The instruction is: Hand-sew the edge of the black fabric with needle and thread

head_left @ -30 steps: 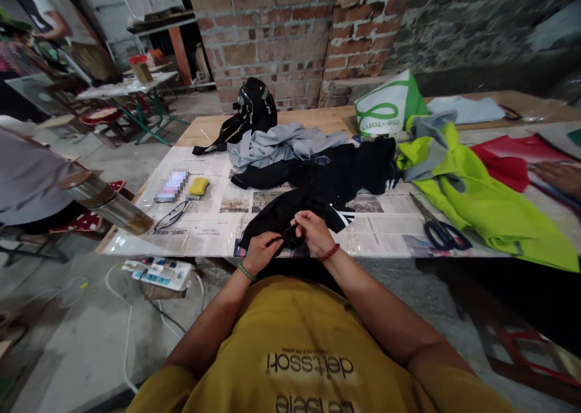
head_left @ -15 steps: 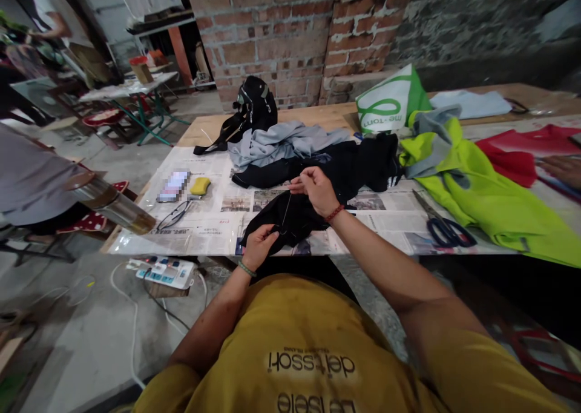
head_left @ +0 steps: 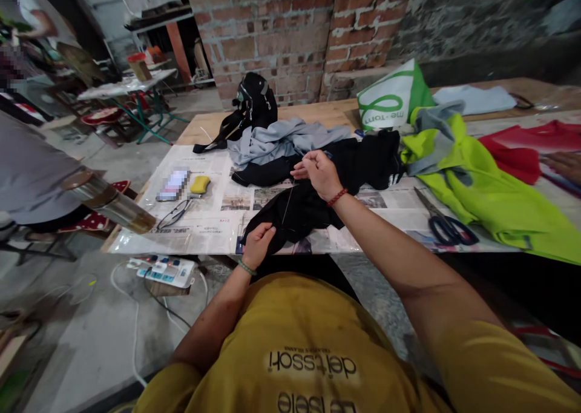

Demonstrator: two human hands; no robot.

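Observation:
My left hand (head_left: 259,244) pinches the near left edge of a black cloth (head_left: 304,213), thumb on top. Above the cloth, my right hand (head_left: 321,175) is raised with its fingertips pressed together on a thin, pale thread (head_left: 287,206). The thread runs taut from the cloth beside my left thumb up to those fingertips. Whether a needle is between the fingers is too small to tell. Behind my right hand lies a black garment (head_left: 363,158) with white stripes at one end, and a grey garment (head_left: 293,139) rests beyond it.
Scissors (head_left: 447,222) and a neon-yellow garment (head_left: 494,183) lie to the right. A co-worker's hand (head_left: 565,161) rests by red cloth (head_left: 512,149). Left are glasses (head_left: 175,213), a yellow sponge-like block (head_left: 200,185), a phone (head_left: 173,184) and a tilted bottle (head_left: 109,201) at the table edge.
My right hand has risen slightly, and the loop in the thread near my left thumb has pulled straight. My left hand keeps its pinch on the cloth.

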